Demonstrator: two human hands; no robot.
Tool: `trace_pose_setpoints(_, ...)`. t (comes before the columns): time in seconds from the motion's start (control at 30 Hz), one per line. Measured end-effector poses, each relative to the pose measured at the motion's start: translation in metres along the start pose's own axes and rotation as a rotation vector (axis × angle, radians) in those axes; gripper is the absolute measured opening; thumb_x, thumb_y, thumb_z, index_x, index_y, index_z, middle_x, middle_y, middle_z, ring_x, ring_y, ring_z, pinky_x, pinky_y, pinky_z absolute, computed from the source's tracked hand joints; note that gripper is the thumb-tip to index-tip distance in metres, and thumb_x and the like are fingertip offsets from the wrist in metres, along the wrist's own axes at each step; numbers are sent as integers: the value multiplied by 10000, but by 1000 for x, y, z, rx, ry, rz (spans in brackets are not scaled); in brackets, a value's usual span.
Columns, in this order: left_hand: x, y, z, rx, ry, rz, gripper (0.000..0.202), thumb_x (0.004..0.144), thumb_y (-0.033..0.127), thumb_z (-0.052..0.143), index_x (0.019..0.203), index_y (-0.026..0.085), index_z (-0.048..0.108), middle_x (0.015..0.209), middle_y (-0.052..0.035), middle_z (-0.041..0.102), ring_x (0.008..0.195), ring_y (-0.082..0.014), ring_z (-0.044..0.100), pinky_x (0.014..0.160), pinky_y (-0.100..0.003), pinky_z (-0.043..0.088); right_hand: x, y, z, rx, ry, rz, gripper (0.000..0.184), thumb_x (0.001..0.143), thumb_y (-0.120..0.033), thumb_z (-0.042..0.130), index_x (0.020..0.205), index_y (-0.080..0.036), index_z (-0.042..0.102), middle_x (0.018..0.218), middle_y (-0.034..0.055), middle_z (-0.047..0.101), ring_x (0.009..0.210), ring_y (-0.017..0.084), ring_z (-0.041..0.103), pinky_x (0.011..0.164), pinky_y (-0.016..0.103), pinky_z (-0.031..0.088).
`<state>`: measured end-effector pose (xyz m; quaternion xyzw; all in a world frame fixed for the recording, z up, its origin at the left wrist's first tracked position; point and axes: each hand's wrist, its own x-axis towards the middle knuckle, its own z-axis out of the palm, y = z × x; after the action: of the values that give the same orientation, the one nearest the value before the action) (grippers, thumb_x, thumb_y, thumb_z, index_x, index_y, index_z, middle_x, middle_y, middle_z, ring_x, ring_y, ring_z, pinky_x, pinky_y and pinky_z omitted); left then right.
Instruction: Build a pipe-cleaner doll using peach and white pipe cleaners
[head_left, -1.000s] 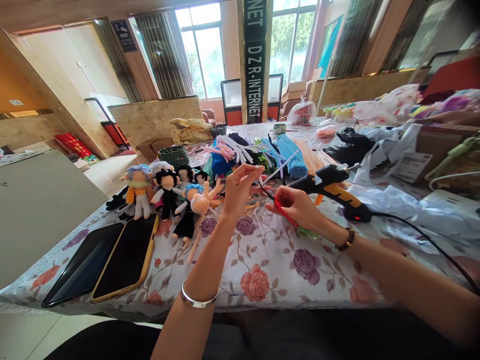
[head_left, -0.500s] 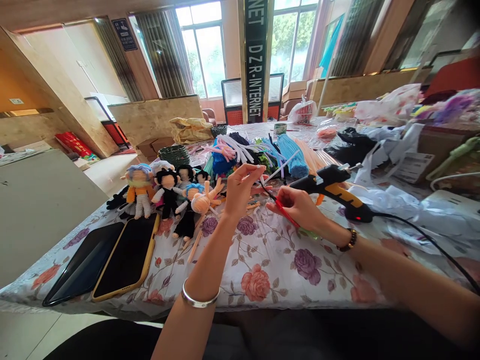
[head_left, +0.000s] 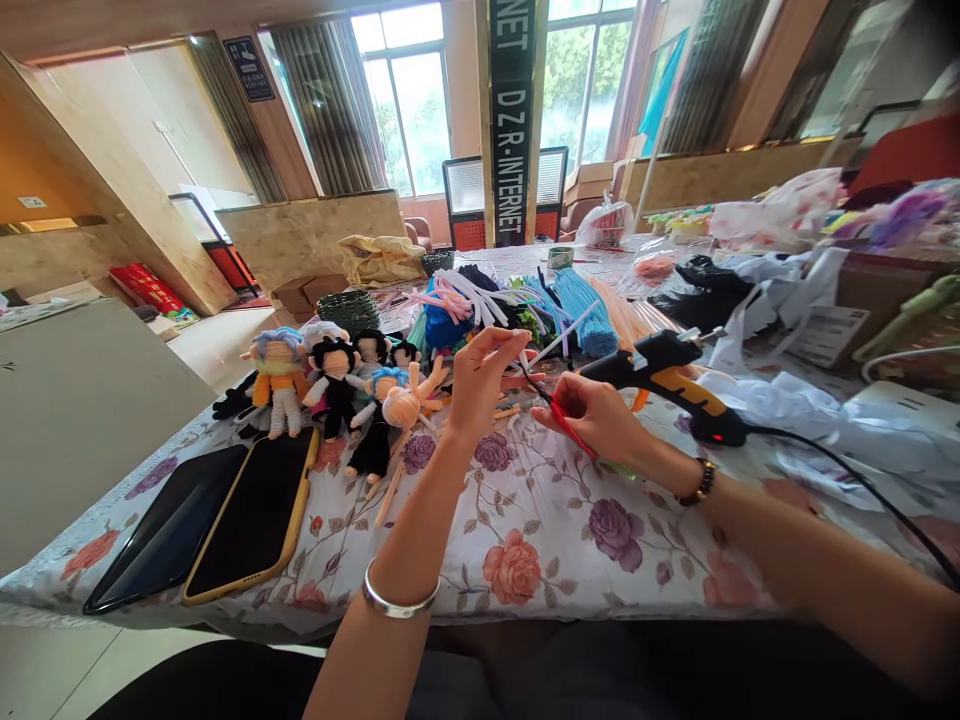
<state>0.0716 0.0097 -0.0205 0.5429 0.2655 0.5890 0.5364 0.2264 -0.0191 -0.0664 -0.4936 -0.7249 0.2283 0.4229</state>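
Note:
My left hand (head_left: 484, 378) is raised over the middle of the table, thumb and fingers pinched together. A thin white pipe cleaner (head_left: 566, 333) slants up to the right from beside its fingertips, and a small white end shows under the pinch. Red-handled scissors (head_left: 568, 427) are in my right hand (head_left: 596, 412), their dark blades pointing up-left to the white piece just below my left fingertips. How far apart the blades are is hard to make out. Left of my hands lies a peach doll body (head_left: 405, 402), against several finished-looking pipe-cleaner dolls (head_left: 335, 385).
A glue gun (head_left: 679, 380) with a lit red light stands right of my hands, its cord running right. Two phones (head_left: 251, 515) lie at the left front. Bundles of blue pipe cleaners (head_left: 589, 310) and other colours are behind. White ribbon (head_left: 825, 425) spreads at right.
Hardly anything differs. My right hand and the scissors have shifted very slightly; my left hand keeps its pinch in the same place.

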Motion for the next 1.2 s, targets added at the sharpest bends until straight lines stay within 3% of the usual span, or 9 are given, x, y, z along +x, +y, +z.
trace_pose_setpoints(0.3, 0, -1, -1, 2, 6, -14, 225, 690, 364, 704, 722, 167, 600, 850, -11, 586, 792, -158, 631, 588, -288, 590, -1, -3, 0, -19, -51, 21, 395, 680, -496, 704, 649, -199, 446, 564, -49, 434, 534, 101, 360, 495, 250, 295)
trace_pose_setpoints(1.2, 0, -1, 1, -52, 12, -35, 203, 662, 315, 727, 685, 156, 602, 782, -3, 575, 754, -150, 627, 598, -307, 595, -1, 0, 2, 41, -17, 39, 431, 670, -533, 709, 638, -193, 446, 559, -51, 425, 528, 91, 352, 478, 238, 294)
